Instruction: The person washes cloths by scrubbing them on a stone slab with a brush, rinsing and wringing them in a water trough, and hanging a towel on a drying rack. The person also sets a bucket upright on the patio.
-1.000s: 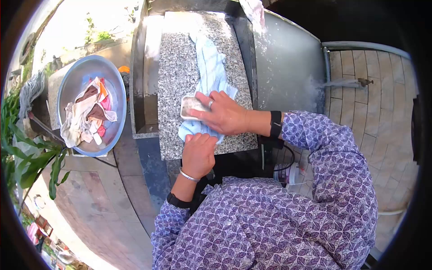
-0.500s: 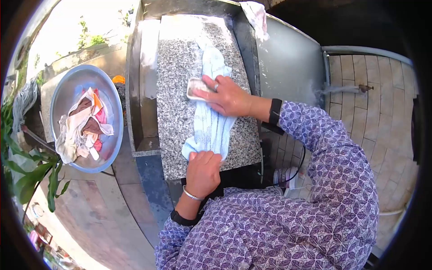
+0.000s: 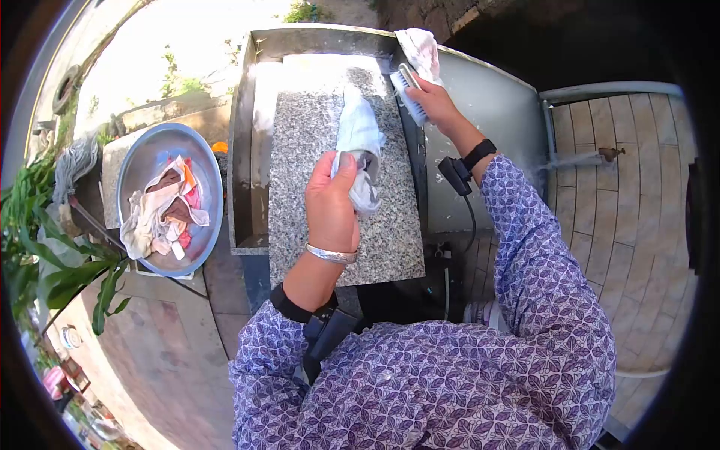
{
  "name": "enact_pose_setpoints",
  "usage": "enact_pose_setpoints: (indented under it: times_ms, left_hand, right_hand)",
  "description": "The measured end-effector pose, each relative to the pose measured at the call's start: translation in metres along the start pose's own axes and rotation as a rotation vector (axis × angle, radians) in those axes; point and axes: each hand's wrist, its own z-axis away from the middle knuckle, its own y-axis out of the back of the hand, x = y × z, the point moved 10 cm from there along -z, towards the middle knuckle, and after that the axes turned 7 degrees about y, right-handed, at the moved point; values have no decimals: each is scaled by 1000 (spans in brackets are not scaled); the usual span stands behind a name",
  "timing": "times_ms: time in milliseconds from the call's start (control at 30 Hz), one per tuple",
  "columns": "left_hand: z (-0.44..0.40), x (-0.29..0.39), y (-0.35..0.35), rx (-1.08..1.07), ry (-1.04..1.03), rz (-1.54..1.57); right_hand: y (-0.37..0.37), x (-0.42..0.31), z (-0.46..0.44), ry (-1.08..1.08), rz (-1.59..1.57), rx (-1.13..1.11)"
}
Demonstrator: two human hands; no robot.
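My left hand (image 3: pixel 330 206) is closed, pinching the near end of a wet light blue cloth (image 3: pixel 358 131) between thumb and fingers. That end is lifted and folded back, showing a greyish patch, while the far part lies along a speckled granite slab (image 3: pixel 300 187). My right hand (image 3: pixel 437 106) grips a scrubbing brush (image 3: pixel 409 96) with pale bristles, held near the slab's far right side, apart from the cloth. Right behind the brush, a pale pinkish cloth (image 3: pixel 418 49) hangs over the edge of the basin.
On the left, a metal basin (image 3: pixel 214 240) holds several crumpled garments (image 3: pixel 169 206). A stone trough wall (image 3: pixel 241 165) borders the slab. At right are a grey sink compartment (image 3: pixel 487 97) and a tap (image 3: pixel 611 153) over tiles. Leafy plants (image 3: pixel 67 277) stand at lower left.
My right hand has moved the brush off the cloth, up and to the right, turning its bristles into view. My left hand has raised the cloth's near end and folded it away from me.
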Motion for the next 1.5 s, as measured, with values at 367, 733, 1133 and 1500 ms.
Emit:
enact_pose_setpoints:
  times_ms: [367, 733, 1133, 1500]
  left_hand:
    - [80, -78, 108, 342, -6, -17]
    - [130, -84, 154, 341, -46, 81]
    - [147, -80, 161, 289, -56, 99]
    - [172, -84, 185, 279, -61, -10]
  right_hand:
    - [-184, -124, 199, 940, 596, -460]
    - [-214, -100, 153, 665, 809, -462]
    - [-215, -104, 159, 707, 906, -419]
    - [-165, -40, 27, 405, 1066, -149]
